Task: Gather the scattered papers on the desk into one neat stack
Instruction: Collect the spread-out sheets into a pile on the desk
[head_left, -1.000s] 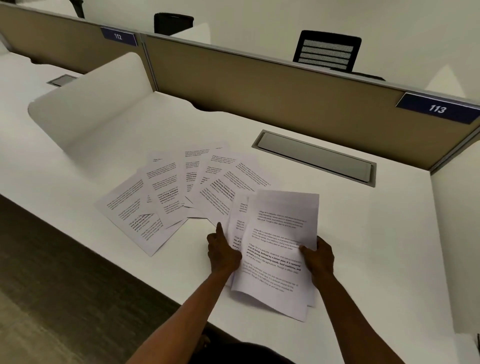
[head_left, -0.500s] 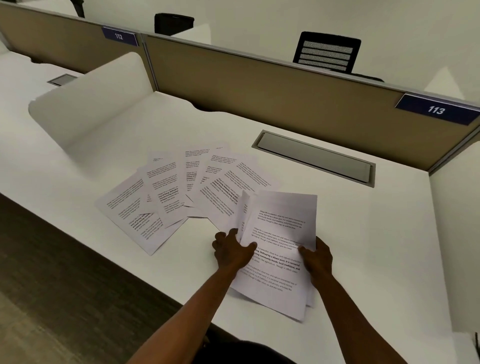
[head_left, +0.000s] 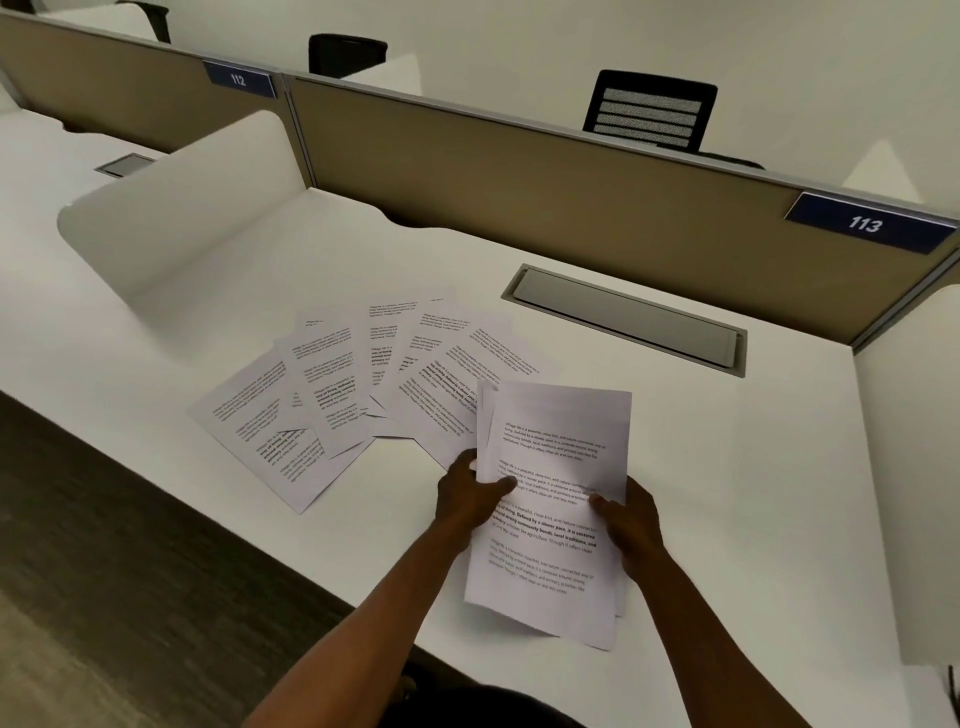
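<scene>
Left hand (head_left: 470, 501) and right hand (head_left: 631, 525) both closed, thumbs uppermost.

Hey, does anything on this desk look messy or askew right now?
Yes. Loose sheets lie fanned and overlapping at different angles on the desk, left of the stack that both hands hold. The stack's left edges are uneven too. Nothing looks torn or spilled.

One head-worn wide-angle view looks forward and steeply down from close above the near edge of the white laminate surface (head_left: 727, 467). It faces the far tan fabric partition (head_left: 519, 187), with dark floor at near left and both forearms entering from below.
</scene>
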